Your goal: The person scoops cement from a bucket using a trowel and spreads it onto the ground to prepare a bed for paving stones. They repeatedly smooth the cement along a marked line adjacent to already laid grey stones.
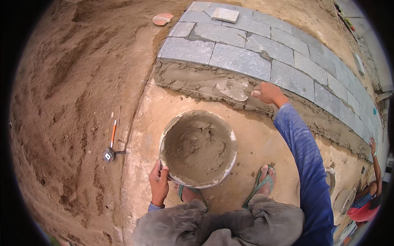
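My right hand (pixel 269 93) is closed round the handle of a trowel, reaching forward and to the right. The trowel's blade (pixel 233 89), smeared with mortar, lies against the wet mortar bed (pixel 184 76) along the front of the laid grey stone slabs (pixel 240 60). Between my feet and the bed stands a round pan (pixel 232 141) holding wet mortar (pixel 199 147). My left hand (pixel 159 183) grips the pan's near left rim, thumb on top. Most of the trowel's handle is hidden in my right fist.
A taut string (pixel 201 89) crosses low over the mortar bed's front edge. On the left, a tape measure (pixel 108 154) and an orange pencil (pixel 113 130) lie by the loose sand (pixel 61 123). One loose slab piece (pixel 225 14) rests atop the paving. Another person (pixel 367 205) crouches far right.
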Tool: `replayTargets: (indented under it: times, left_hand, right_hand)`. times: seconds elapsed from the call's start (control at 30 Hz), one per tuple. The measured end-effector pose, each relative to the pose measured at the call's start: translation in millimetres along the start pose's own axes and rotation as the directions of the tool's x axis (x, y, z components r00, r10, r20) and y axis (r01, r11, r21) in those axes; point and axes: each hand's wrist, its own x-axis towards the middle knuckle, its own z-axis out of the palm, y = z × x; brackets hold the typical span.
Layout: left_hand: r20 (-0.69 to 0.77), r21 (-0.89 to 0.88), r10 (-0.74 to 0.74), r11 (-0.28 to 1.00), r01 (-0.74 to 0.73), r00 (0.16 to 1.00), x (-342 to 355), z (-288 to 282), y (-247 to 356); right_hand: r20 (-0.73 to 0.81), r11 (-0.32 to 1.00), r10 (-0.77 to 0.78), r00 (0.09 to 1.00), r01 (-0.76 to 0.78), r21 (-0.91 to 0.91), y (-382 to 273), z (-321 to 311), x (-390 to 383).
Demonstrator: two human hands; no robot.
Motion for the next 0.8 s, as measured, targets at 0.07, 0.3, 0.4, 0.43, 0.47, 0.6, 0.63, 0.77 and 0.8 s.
replayTargets:
  times: [0.07,0.3,0.4,0.43,0.47,0.6,0.63,0.77,0.8]
  left_hand:
    - [-0.013,0.006,0.021,1.0,-0.021,1.0,1,1,-3]
    - [0.027,0.13,0.125,0.983,-0.127,0.992,15,11,31]
    - [0.088,0.125,0.225,0.964,-0.235,0.97,30,32,55]
    - [0.1,0.156,0.265,0.948,-0.278,0.959,35,41,60]
    - [0.112,0.195,0.302,0.928,-0.319,0.947,38,47,63]
    - [0.178,0.157,0.459,0.86,-0.486,0.87,44,86,82]
    - [0.182,0.156,0.507,0.831,-0.533,0.843,43,88,83]
    - [0.139,0.147,0.564,0.801,-0.58,0.814,33,93,61]
    - [0.143,0.152,0.551,0.809,-0.568,0.822,27,92,61]
  right_hand:
    - [0.082,0.996,0.08,0.993,-0.082,0.022,30,-9,-13]
    - [-0.135,0.986,0.169,0.976,-0.166,0.031,-9,-128,-145]
    - [-0.034,0.999,0.028,0.999,-0.029,-0.039,-50,-144,-185]
    - [0.002,0.996,-0.012,1.0,0.012,-0.086,-68,-141,-192]
    - [0.041,0.991,-0.052,0.998,0.057,-0.122,-84,-135,-194]
    - [-0.119,0.836,-0.243,0.963,0.146,-0.528,-115,-59,-186]
    - [-0.07,0.839,-0.218,0.973,0.15,-0.523,-118,-46,-189]
    - [0.154,0.92,-0.155,0.976,0.199,-0.337,-130,-17,-227]
    - [0.212,0.948,-0.149,0.966,0.201,-0.247,-131,-14,-237]
